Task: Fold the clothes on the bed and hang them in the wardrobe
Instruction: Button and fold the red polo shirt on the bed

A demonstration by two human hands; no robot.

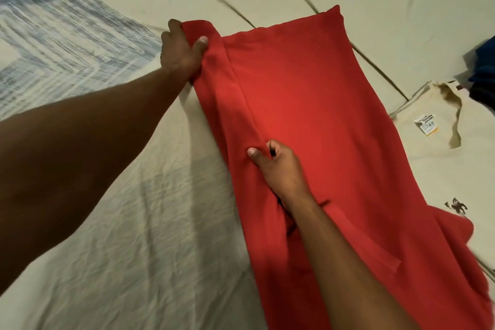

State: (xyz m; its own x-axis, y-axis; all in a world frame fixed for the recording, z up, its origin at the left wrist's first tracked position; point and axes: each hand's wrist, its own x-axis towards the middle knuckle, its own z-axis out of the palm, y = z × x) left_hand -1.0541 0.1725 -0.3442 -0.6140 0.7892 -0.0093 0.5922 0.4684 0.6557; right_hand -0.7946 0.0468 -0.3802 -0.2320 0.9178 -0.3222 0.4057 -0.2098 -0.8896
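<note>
Hands work a fold into red garment on bed

Red garment point(308, 115) lies stretched lengthwise across a cream bed sheet point(134, 249), both of a person's hands closed on its folded-over left edge. The left hand point(182, 52), reaching out at the far corner, pinches the cloth between thumb and fingers, the thumbnail showing on top of the fabric. The right hand point(273, 166), nearer the body and well apart from the left, grips a ridge of the same fold, thumb on top and fingers curled into the cloth; something small and dark shows at its fingers, too blurred to identify. A long crease runs between the two hands. Beyond the left hand sits a blue-and-white patterned cover point(53, 35). To the right of the right hand, a cream shirt point(442, 155) lies flat on the sheet, neck label facing up and a small dark emblem on it, its lower part overlapped by the red fabric. A dark blue item point(484, 72) shows at the frame's right edge.
</note>
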